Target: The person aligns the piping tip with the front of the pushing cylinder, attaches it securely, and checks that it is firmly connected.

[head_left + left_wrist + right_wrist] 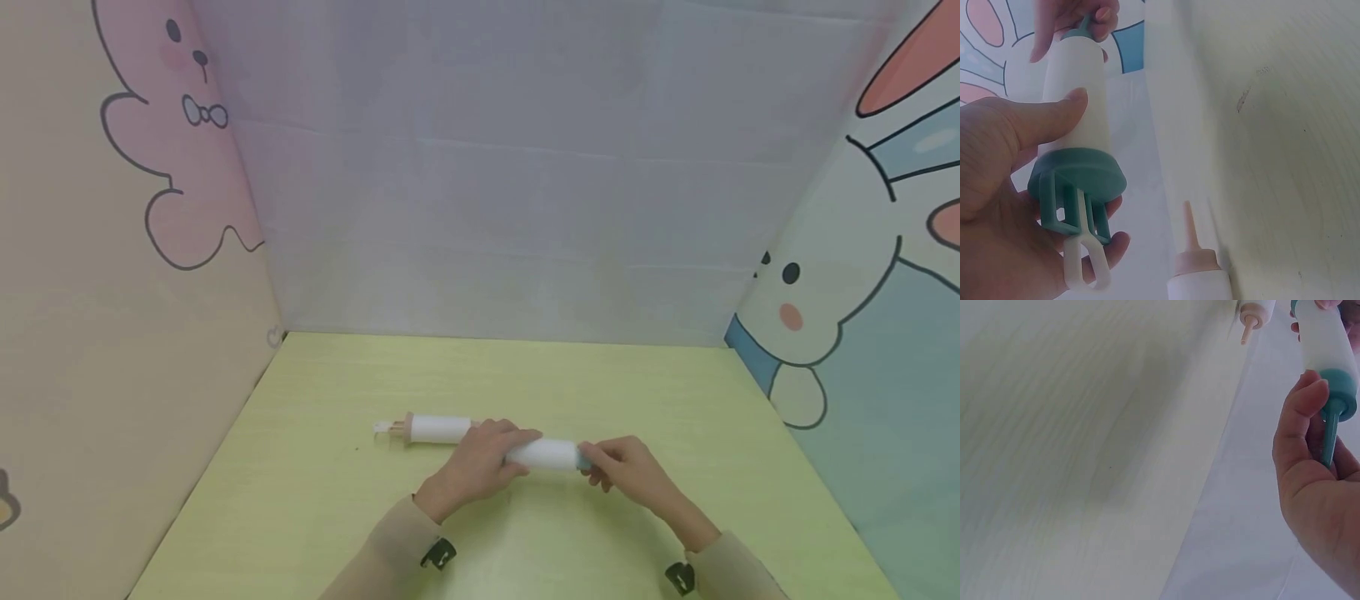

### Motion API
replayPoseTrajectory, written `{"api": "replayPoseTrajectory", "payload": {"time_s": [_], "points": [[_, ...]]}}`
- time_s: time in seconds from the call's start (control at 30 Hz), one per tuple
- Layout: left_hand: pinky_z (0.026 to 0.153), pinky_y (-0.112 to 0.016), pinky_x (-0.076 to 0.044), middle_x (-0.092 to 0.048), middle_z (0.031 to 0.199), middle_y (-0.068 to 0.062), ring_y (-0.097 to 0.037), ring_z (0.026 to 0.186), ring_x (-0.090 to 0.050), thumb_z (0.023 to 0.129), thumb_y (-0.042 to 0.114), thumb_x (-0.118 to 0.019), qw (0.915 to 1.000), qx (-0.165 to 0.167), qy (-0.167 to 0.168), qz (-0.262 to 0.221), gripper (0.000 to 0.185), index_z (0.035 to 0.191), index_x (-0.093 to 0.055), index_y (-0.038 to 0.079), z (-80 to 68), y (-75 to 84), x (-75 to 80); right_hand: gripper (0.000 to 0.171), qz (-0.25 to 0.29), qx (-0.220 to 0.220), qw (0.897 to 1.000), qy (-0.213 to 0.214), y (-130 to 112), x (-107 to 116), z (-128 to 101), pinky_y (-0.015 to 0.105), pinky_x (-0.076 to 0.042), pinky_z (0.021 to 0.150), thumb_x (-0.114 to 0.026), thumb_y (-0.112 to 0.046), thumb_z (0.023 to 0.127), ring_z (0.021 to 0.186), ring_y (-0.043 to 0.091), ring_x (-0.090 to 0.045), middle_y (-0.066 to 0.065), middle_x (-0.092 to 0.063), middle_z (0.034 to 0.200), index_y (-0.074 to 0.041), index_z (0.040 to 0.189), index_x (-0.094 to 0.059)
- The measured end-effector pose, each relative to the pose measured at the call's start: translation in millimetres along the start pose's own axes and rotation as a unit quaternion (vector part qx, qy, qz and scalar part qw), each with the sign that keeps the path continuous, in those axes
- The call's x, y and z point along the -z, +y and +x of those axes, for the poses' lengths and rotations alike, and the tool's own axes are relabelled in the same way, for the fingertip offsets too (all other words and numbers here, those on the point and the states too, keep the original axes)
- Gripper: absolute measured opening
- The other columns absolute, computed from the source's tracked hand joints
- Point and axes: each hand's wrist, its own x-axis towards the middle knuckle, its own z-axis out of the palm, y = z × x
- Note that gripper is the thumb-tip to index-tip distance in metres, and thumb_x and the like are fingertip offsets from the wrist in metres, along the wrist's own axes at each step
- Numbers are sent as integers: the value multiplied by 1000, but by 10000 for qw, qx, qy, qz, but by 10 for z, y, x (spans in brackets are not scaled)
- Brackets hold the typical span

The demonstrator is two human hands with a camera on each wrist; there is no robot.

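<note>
A white syringe [543,453] with teal ends is held between both hands above the table. My left hand [483,462] grips its barrel near the plunger end, with the thumb along the white side in the left wrist view. Behind the teal collar [1079,172], a white loop handle [1088,265] sticks out toward that camera. At the other end, my right hand [630,475] pinches the teal cap [1338,384], whose thin nozzle [1330,437] runs past the fingers. A second white syringe [440,429] with peach ends lies behind the left hand, its nozzle [1191,228] pointing right.
The pale yellow table [337,500] has a back edge below a plain light curtain [525,208]. Side curtains with cartoon animals stand left and right. A dark band [438,552] sits on the left wrist and another [681,577] on the right.
</note>
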Motion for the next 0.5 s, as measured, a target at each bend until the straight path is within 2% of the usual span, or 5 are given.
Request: {"api": "replayPoseTrajectory", "payload": {"time_s": [0.2, 0.33, 0.5], "points": [[79, -34, -43, -63, 111, 4, -16, 98, -56, 84, 35, -67, 10000, 19, 5, -37, 48, 130, -54, 29, -3, -16, -8, 40, 271, 294, 9986, -351, -13, 51, -33, 34, -54, 58, -57, -28, 93, 70, 29, -66, 22, -68, 88, 5, 114, -63], [79, -33, -43, -63, 111, 4, -15, 97, -56, 84, 34, -68, 9999, 37, 42, -94, 48, 130, -55, 29, -11, -24, -4, 46, 516, 341, 9967, -534, -33, 67, -50, 39, -54, 61, -63, -24, 90, 75, 30, -67, 25, -67, 95, 4, 125, -54], [79, -33, -43, -63, 111, 3, -14, 96, -56, 84, 34, -68, 9999, 61, 43, -135, 48, 129, -55, 28, -19, -9, 20, 40, 713, 420, 9949, -576, -45, 82, -54, 40, -54, 61, -65, -19, 88, 74, 29, -67, 27, -66, 96, 0, 121, -52]]}}
